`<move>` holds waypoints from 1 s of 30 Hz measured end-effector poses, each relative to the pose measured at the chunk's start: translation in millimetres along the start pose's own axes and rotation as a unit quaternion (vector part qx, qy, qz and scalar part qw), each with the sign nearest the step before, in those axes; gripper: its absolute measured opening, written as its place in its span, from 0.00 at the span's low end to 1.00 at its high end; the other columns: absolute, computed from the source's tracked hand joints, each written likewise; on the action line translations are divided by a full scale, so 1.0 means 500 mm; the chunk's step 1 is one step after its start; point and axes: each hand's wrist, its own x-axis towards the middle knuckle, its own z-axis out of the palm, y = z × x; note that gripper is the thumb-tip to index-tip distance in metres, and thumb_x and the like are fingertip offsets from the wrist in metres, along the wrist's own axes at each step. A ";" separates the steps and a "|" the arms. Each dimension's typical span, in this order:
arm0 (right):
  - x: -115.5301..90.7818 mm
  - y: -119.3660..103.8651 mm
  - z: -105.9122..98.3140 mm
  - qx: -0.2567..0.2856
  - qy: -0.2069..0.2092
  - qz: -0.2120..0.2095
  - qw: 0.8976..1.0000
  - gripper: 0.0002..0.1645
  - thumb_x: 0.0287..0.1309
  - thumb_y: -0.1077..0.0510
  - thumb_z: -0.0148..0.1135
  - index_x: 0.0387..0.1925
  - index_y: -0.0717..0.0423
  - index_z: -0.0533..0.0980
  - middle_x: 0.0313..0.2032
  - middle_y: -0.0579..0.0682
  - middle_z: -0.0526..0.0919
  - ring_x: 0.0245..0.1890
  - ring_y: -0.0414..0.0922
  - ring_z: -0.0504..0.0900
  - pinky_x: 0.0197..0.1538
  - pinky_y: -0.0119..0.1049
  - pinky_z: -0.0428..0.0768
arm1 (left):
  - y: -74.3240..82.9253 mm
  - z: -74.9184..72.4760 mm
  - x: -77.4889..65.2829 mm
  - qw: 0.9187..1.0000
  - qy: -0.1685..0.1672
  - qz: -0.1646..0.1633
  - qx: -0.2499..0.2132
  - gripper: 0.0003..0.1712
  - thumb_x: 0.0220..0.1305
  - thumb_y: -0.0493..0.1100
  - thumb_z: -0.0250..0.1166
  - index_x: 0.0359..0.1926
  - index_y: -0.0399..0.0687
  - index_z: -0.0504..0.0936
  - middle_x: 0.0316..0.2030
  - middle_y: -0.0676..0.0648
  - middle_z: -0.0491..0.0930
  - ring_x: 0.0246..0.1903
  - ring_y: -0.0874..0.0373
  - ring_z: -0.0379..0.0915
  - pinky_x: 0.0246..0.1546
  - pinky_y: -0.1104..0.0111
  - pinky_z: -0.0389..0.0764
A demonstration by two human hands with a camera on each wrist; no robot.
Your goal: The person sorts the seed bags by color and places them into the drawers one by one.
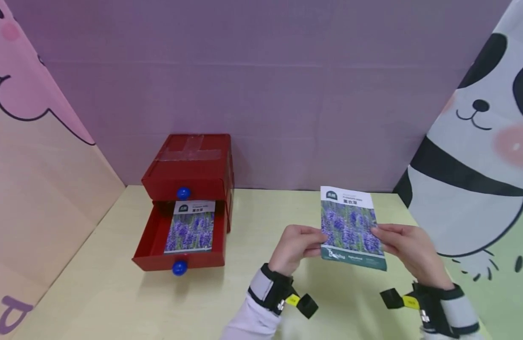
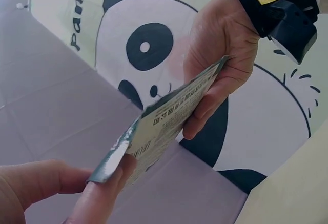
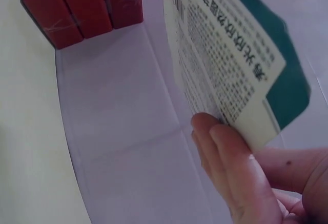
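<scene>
A seed packet (image 1: 350, 226) with purple lavender flowers, a white top and a green bottom band is held up above the table, its front towards the head camera. My left hand (image 1: 297, 248) pinches its left edge and my right hand (image 1: 410, 248) pinches its right edge. Printed text covers the packet's back (image 3: 220, 44) in the right wrist view. To the left, a red drawer box (image 1: 187, 165) stands with its lower drawer (image 1: 148, 243) pulled out. A similar lavender seed packet (image 1: 190, 226) lies face up inside that drawer. Blue knobs sit on both drawer fronts.
The drawer box stands on a pale yellow table (image 1: 261, 208), near the purple back wall (image 1: 265, 94). Printed side panels rise left and right, the right one with a panda (image 1: 469, 212). Clear tape crosses the box top.
</scene>
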 end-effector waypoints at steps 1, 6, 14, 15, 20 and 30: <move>0.001 -0.006 0.006 0.001 -0.003 -0.009 1.000 0.39 0.57 0.52 0.60 0.58 0.78 0.59 0.35 0.46 0.81 0.31 0.34 0.80 0.39 0.27 0.80 | 0.003 -0.008 -0.002 1.000 0.001 0.002 -0.002 0.11 0.52 0.30 0.64 0.37 0.25 0.79 0.28 0.38 0.82 0.23 0.60 0.79 0.29 0.70 0.81; 0.005 -0.034 0.043 0.005 -0.011 -0.042 0.999 0.35 0.58 0.54 0.59 0.55 0.79 0.63 0.33 0.49 0.82 0.30 0.36 0.81 0.38 0.27 0.80 | 0.017 -0.049 -0.011 1.000 0.002 0.007 -0.018 0.12 0.53 0.31 0.63 0.37 0.24 0.79 0.27 0.39 0.82 0.23 0.60 0.79 0.29 0.70 0.81; 0.010 -0.075 0.097 0.004 -0.026 -0.061 0.998 0.33 0.55 0.53 0.62 0.53 0.77 0.67 0.35 0.54 0.83 0.30 0.39 0.82 0.38 0.28 0.80 | 0.034 -0.109 -0.031 1.000 0.003 0.018 -0.012 0.15 0.56 0.33 0.62 0.42 0.23 0.77 0.24 0.48 0.81 0.22 0.63 0.77 0.28 0.73 0.81; 0.011 -0.078 0.103 0.005 -0.028 -0.064 0.998 0.33 0.55 0.54 0.62 0.52 0.77 0.67 0.35 0.54 0.83 0.30 0.39 0.82 0.38 0.28 0.80 | 0.036 -0.116 -0.034 1.000 0.003 0.019 -0.013 0.16 0.56 0.33 0.62 0.42 0.22 0.76 0.25 0.48 0.81 0.22 0.63 0.77 0.28 0.73 0.80; 0.017 -0.094 0.138 0.000 -0.036 -0.074 0.997 0.30 0.54 0.54 0.63 0.50 0.75 0.70 0.36 0.58 0.82 0.30 0.42 0.82 0.37 0.29 0.80 | 0.048 -0.152 -0.051 0.999 0.005 0.020 -0.029 0.18 0.57 0.32 0.60 0.45 0.21 0.74 0.26 0.47 0.82 0.24 0.62 0.79 0.30 0.72 0.81; 0.021 -0.112 0.204 0.026 -0.059 -0.076 0.995 0.27 0.53 0.57 0.64 0.49 0.74 0.72 0.36 0.59 0.83 0.29 0.42 0.82 0.37 0.30 0.81 | 0.069 -0.209 -0.092 0.999 0.037 0.016 -0.006 0.17 0.58 0.33 0.60 0.46 0.21 0.74 0.26 0.47 0.82 0.23 0.62 0.78 0.31 0.71 0.81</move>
